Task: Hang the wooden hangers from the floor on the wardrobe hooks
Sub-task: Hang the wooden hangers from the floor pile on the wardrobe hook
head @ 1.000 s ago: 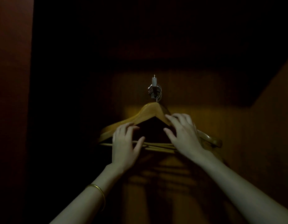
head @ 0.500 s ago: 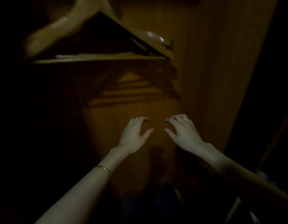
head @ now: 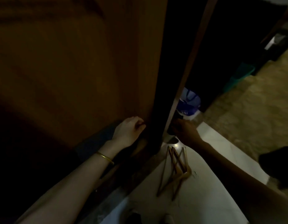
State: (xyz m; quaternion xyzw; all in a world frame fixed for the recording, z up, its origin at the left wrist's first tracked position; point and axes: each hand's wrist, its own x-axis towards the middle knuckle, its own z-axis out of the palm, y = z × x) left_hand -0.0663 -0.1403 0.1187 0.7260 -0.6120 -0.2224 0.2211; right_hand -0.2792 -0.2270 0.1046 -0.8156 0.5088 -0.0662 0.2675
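Observation:
Several wooden hangers lie in a loose pile on the white floor, just outside the wardrobe. My left hand hovers low by the wardrobe's inner side panel, fingers loosely curled and holding nothing. To the right of the door edge, my right hand reaches down above the far end of the hangers without touching them. It lies in shadow and its fingers are too dark to make out. The wardrobe hooks are out of view.
A wooden door edge runs down between my two hands. Behind it stands a blue and white bag. A beige rug covers the floor at the right, with a dark shape at its near edge.
My view has swung from the hung hangers down to the floor. Both hands have left the hangers and dropped low. The pile on the floor has come into view.

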